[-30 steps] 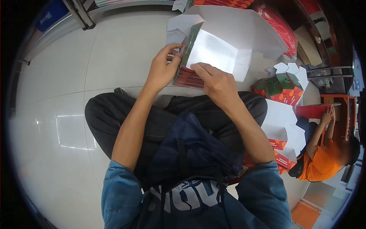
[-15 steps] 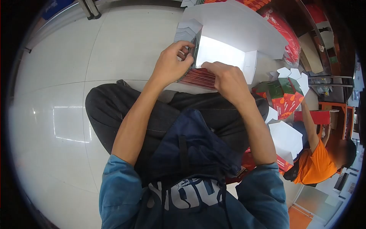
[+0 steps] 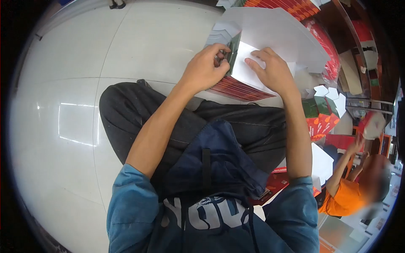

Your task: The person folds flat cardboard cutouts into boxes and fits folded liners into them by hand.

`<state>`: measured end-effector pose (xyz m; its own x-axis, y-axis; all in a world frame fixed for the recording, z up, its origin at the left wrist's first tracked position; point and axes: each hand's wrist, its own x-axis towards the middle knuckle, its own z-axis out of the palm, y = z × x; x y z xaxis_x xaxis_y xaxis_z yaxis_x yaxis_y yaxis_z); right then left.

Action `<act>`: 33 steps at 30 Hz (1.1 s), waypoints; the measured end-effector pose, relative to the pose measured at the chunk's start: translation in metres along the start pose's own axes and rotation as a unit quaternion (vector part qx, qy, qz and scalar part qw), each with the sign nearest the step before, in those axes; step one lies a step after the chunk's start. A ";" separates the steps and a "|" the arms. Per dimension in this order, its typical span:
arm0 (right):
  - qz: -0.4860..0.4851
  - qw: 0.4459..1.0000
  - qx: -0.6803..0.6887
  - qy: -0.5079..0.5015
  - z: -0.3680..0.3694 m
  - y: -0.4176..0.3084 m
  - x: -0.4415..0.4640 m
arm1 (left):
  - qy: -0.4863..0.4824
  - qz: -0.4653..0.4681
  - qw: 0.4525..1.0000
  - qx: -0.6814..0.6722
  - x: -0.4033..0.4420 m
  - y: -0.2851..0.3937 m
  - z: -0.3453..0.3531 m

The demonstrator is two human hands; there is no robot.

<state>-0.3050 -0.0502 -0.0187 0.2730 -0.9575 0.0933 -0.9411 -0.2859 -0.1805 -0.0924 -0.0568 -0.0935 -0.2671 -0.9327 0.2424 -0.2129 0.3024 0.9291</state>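
Note:
In front of my crossed legs lies a stack of folding carton sheets [image 3: 242, 87], red along the near edges with a white inner face on top. A green side flap [image 3: 234, 46] stands raised at the stack's left. My left hand [image 3: 209, 66] has its fingers and thumb curled at that flap's outer side, closed against it. My right hand [image 3: 273, 71] hovers over or rests lightly on the white top sheet, fingers bent and apart, holding nothing. Whether its fingertips touch the sheet, I cannot tell.
Partly folded red-and-green cartons [image 3: 322, 111] stand to my right. Farther up are a red plastic-wrapped bundle [image 3: 325, 48] and more red printed sheets [image 3: 291, 7]. A co-worker in an orange shirt [image 3: 346, 198] sits at the right, hands raised. Tiled floor [image 3: 71, 101] extends left.
My right hand has left the stack's near edge and moved up over the white sheet, fingers opening. My left hand stays at the flap. The view has shifted; the co-worker's arms have moved.

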 end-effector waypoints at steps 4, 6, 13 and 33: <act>-0.021 0.999 -0.047 0.015 0.006 0.000 0.000 | 0.016 -0.009 1.000 -0.006 0.001 -0.001 0.003; -0.021 0.998 -0.055 0.011 0.007 0.000 0.001 | 0.018 -0.009 1.000 -0.006 0.000 -0.004 0.005; 0.092 0.989 0.116 -0.016 -0.006 -0.010 0.026 | 0.006 -0.033 0.998 0.048 0.011 0.001 0.003; 0.115 0.962 0.245 0.038 0.013 -0.010 0.042 | 0.052 -0.036 0.995 0.082 0.070 -0.006 0.022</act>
<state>-0.2813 -0.0881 -0.0254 0.0355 -0.9973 0.0639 -0.7632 -0.0683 -0.6425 -0.1305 -0.1196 -0.0886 -0.1490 -0.9658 0.2121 -0.3800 0.2540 0.8895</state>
